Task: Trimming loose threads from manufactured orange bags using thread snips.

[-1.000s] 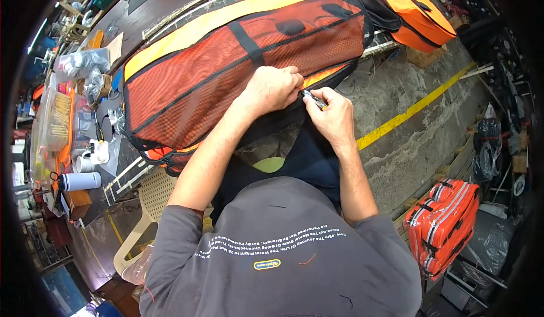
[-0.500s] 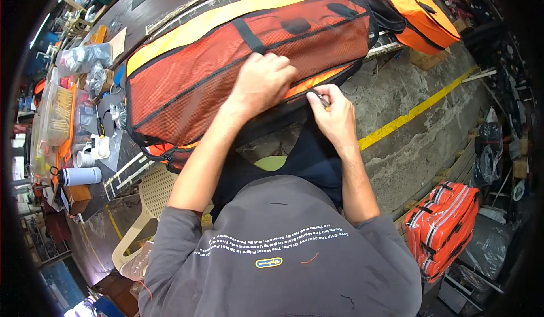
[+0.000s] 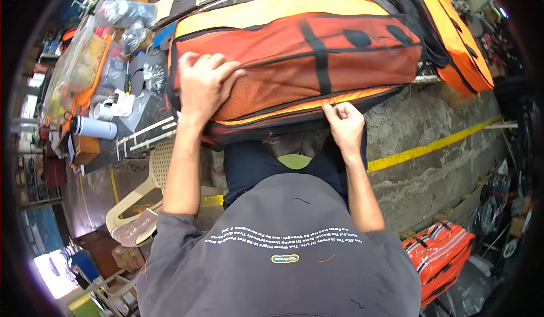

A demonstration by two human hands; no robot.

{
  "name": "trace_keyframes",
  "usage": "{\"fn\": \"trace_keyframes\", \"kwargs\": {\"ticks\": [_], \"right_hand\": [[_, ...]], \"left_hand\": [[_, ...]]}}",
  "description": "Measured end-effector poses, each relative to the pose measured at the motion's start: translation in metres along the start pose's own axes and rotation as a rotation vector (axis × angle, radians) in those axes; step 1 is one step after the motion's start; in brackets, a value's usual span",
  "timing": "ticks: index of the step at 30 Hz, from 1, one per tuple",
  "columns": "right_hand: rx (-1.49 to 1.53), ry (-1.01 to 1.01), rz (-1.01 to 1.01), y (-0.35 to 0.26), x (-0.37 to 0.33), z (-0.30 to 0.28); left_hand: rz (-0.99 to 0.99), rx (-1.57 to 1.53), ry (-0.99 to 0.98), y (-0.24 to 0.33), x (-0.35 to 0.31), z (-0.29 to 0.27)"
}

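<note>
A long orange bag (image 3: 266, 84) with dark mesh, black binding and a black strap lies across the table before me. At its left end my left hand (image 3: 205, 89) grips the mesh with bent fingers, and creases run from there across the panel. My right hand (image 3: 345, 125) is closed in a pinch at the near edge, beside the bright orange strip (image 3: 294, 111). A small dark thing shows at its fingertips, too small to name.
A second orange and black bag (image 3: 453, 39) lies at the far right. On the left stand a white bottle (image 3: 95, 128), a mug (image 3: 103, 111) and a clear plastic box (image 3: 85, 62). A beige chair (image 3: 158, 167) is at lower left, and a wrapped red bag (image 3: 439, 260) at lower right.
My left hand has moved left from the bag's middle to its left end, and the mesh there is now creased. My right hand still pinches at the near edge. The view has shifted.
</note>
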State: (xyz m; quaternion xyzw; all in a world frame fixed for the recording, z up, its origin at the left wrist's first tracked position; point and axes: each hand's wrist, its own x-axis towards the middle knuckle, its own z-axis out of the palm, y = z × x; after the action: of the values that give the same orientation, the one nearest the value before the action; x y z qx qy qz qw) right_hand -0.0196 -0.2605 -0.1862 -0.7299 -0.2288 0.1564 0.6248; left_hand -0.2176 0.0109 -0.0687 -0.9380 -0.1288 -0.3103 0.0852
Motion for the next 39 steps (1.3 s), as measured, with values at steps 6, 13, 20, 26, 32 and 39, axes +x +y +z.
{"fn": "trace_keyframes", "kwargs": {"ticks": [6,13,20,26,32,39], "right_hand": [[-0.141,-0.176,-0.475,-0.012,-0.032,0.033],[-0.212,-1.19,-0.357,-0.021,-0.073,0.084],[-0.132,-0.438,-0.511,-0.043,-0.041,0.054],[-0.46,-0.107,-0.989,-0.108,0.028,0.048],[-0.627,-0.199,-1.187,-0.14,0.083,0.095],[-0.47,-0.338,-1.085,-0.116,0.105,0.119]], "left_hand": [[-0.075,-0.225,0.057,-0.022,0.023,0.014],[-0.139,-0.553,0.025,-0.047,0.038,0.007],[-0.983,-0.976,0.44,-0.105,-0.053,-0.047],[-0.971,-0.885,-0.089,-0.068,-0.142,-0.02],[-0.645,-0.364,-0.563,-0.061,-0.107,-0.027],[-0.781,-0.352,-0.609,-0.041,-0.094,-0.006]]}}
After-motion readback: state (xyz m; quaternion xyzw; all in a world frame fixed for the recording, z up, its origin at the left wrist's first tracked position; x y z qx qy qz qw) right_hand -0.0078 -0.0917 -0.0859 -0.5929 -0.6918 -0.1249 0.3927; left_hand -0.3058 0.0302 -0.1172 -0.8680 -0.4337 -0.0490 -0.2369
